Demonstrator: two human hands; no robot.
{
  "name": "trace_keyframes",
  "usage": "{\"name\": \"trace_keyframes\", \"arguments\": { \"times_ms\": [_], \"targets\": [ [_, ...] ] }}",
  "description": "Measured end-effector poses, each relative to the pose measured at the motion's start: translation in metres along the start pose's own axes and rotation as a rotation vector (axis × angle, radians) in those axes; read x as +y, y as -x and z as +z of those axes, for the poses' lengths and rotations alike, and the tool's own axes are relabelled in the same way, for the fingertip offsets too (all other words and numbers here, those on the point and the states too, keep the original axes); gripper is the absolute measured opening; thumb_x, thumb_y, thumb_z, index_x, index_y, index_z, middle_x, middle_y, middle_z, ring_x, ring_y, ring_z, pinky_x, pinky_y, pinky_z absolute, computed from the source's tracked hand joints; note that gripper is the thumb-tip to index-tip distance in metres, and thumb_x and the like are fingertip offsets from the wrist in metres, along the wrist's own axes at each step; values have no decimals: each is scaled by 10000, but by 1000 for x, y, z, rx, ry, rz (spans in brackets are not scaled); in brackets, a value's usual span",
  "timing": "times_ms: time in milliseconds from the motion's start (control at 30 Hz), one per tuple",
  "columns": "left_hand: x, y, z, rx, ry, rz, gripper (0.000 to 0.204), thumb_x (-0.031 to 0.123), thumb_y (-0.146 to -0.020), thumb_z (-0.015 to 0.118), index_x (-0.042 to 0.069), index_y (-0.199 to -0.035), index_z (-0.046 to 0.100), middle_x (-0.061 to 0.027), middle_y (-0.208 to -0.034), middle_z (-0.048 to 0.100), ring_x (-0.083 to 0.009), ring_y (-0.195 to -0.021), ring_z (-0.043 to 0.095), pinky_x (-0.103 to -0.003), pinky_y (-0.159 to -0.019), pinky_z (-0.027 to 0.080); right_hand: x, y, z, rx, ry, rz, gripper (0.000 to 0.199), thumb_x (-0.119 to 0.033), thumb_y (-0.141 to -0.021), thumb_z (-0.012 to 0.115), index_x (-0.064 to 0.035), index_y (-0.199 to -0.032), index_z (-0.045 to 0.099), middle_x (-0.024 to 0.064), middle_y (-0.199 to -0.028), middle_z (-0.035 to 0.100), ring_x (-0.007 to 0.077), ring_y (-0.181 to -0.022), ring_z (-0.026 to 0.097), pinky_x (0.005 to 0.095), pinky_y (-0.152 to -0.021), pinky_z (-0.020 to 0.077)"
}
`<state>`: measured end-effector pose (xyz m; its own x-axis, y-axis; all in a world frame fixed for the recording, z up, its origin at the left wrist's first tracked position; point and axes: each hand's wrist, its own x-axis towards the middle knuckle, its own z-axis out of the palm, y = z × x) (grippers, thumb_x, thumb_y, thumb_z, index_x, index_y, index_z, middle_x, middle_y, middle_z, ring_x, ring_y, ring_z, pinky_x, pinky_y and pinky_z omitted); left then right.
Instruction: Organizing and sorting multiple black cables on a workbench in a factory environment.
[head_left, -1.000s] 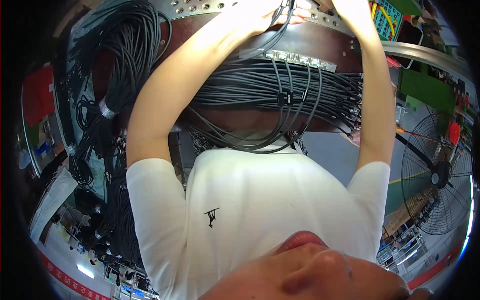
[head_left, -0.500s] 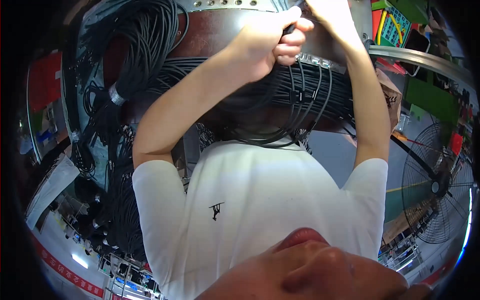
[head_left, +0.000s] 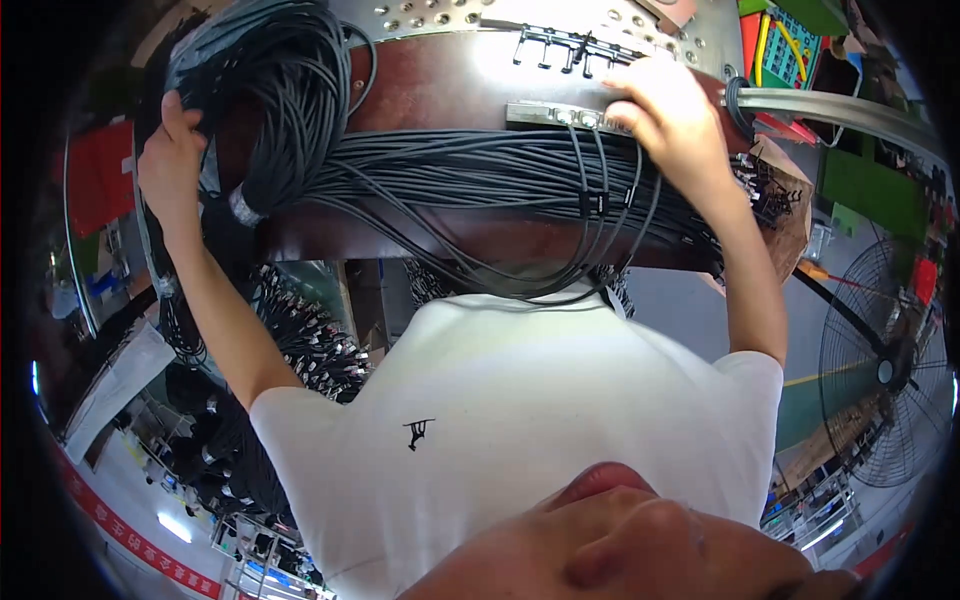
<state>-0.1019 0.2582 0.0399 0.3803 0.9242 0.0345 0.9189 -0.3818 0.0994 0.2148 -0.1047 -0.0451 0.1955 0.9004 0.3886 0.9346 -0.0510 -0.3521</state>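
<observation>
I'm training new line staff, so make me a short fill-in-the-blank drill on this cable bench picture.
1. The left hand grips a coiled bundle of ____ cables.
2. The right hand rests on a ____ connector strip at the brown bench edge.
3. The person wears a ____ shirt.
4. A large ____ stands at the right.

Missing words: black; metal; white; fan

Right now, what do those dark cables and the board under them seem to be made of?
The cables look like matte black rubber or plastic sheathing: dull, bending in loops. The board looks like reddish-brown varnished wood, faintly glossy, though it could be laminate. The strip on it looks like bright metal.
</observation>
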Motion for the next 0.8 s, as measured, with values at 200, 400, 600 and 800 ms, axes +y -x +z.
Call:
{"name": "trace_keyframes", "arguments": {
  "times_ms": [200,400,600,800],
  "targets": [
    [167,150,71,-1278,1150,190,521,420,-1012,427,-21,-1254,566,-128,-935,707,-156,-815,675,-264,-730,534,-21,13,6,-62,-182,128,170,-187,-842,672,-93,-982,692,72,-881,646,256,-845,620,358,-725,504],
    [224,142,57,-1318,1629,66,301,288,-1006,453,25,-923,573,-18,-616,512,-109,-543,491,-253,-501,435,-2,-104,-8,14,-89,175,331,-279,-911,528,-46,-1123,631,190,-1094,625,332,-1021,588,406,-889,464],
    [256,10,102,-288,1017,1096,221,37,-938,505,-40,-1116,612,-114,-977,661,-197,-808,628,-264,-723,537,93,-128,16,37,7,159,318,-261,-913,510,-47,-1112,635,197,-1076,630,341,-1000,597,418,-877,470],
    [257,-1,109,-546,1306,825,241,109,-936,521,-22,-1117,613,-126,-970,657,-241,-833,631,-329,-748,526,93,-120,15,23,135,151,306,-239,-916,488,-47,-1099,640,207,-1055,636,352,-975,606,432,-863,477]
  ]
}}
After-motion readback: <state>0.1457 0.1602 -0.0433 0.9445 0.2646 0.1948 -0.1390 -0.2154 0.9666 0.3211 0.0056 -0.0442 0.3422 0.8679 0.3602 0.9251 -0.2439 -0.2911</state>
